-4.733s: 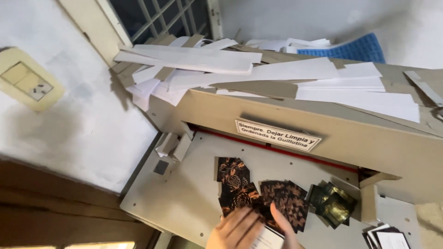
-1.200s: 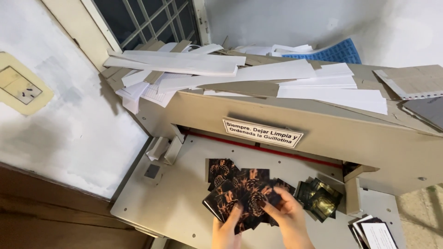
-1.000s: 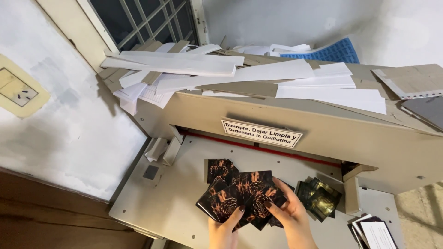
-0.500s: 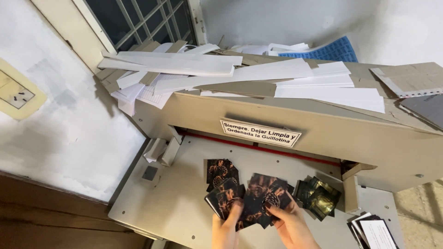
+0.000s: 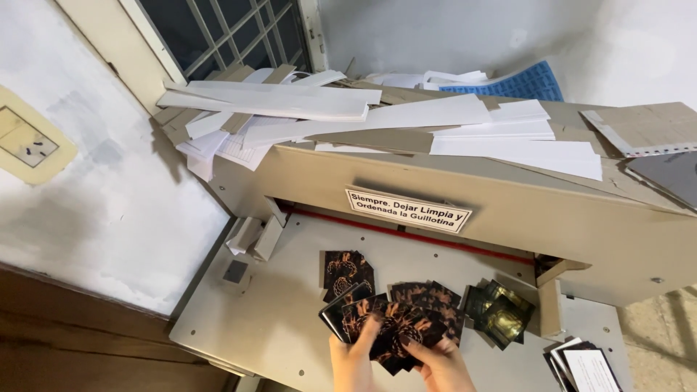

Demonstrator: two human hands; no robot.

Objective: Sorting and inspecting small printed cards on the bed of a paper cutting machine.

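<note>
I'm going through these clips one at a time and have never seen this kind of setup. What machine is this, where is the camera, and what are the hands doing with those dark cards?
The picture comes from a camera worn on the person's head, looking down at their own two hands. The big beige machine looks like a paper guillotine, with a flat grey table in front of a red line under its front edge. White paper strips and offcuts are heaped on top of it. Both the left hand and the right hand hold a fanned bunch of dark printed cards just above the table. More dark cards lie behind, a greenish stack lies to the right, and some white-faced cards sit at the corner.
</note>
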